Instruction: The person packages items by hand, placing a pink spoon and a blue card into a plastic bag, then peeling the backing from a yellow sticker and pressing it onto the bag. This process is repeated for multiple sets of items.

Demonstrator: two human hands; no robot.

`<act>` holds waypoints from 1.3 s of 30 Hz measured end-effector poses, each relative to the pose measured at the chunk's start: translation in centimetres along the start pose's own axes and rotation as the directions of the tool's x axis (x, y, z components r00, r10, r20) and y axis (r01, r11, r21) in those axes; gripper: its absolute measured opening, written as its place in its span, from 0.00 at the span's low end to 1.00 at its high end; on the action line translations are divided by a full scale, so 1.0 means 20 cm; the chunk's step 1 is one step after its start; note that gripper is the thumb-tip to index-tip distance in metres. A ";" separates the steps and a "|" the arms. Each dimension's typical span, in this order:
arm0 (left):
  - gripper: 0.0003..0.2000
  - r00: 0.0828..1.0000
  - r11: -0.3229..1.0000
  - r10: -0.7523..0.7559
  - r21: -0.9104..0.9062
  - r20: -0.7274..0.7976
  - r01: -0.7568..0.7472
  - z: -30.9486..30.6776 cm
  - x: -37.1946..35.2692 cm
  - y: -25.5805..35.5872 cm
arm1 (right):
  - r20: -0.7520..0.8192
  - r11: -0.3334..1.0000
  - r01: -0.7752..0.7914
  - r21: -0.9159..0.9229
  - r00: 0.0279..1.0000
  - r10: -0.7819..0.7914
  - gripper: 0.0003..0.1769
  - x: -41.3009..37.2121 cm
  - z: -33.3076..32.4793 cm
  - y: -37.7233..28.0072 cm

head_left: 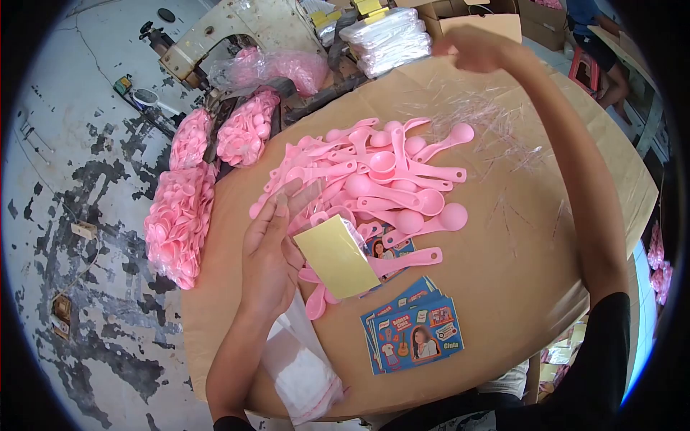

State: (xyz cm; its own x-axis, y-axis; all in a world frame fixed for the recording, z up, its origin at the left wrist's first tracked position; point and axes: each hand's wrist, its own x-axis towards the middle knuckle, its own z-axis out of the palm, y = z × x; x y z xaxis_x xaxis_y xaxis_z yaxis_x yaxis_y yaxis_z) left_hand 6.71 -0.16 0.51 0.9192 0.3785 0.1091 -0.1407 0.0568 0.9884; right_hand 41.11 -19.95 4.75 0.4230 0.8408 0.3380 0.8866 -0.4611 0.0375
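Observation:
My left hand (269,258) grips a small clear packet (336,257) by its left side. A plain yellow card face shows on the packet, and pink plastic pokes out behind its upper edge. Beyond it spreads a heap of pink measuring spoons (381,164) with round bowls. My right hand (474,50) is raised at the far edge of the table, near the stacked plastic bags; motion blurs its fingers. Below the packet lies a stack of blue printed cards (413,330). Clear plastic sleeves (300,363) lie beside my left forearm.
Brown paper covers the table (532,280). Thin clear plastic strips (496,118) are scattered at the back right. Bags of pink spoons (180,223) line the left edge. Behind stands a sewing machine (241,29) beside stacked clear bags (388,39). Another person's leg (614,82) shows at upper right.

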 end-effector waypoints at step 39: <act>0.13 0.952 0.891 0.221 0.354 0.212 -0.285 -0.28 0.10 -0.02 | -0.147 0.327 0.306 0.894 0.891 -0.431 0.11 0.06 0.12 -0.91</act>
State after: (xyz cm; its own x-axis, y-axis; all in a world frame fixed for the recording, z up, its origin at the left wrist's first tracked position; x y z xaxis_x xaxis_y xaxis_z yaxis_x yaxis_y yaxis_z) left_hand 6.57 5.76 -0.26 0.9219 0.1773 0.3444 -0.2573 -0.3844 0.8866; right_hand 25.98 -9.96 2.15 -0.0326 0.9056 0.4229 0.5870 0.3598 -0.7253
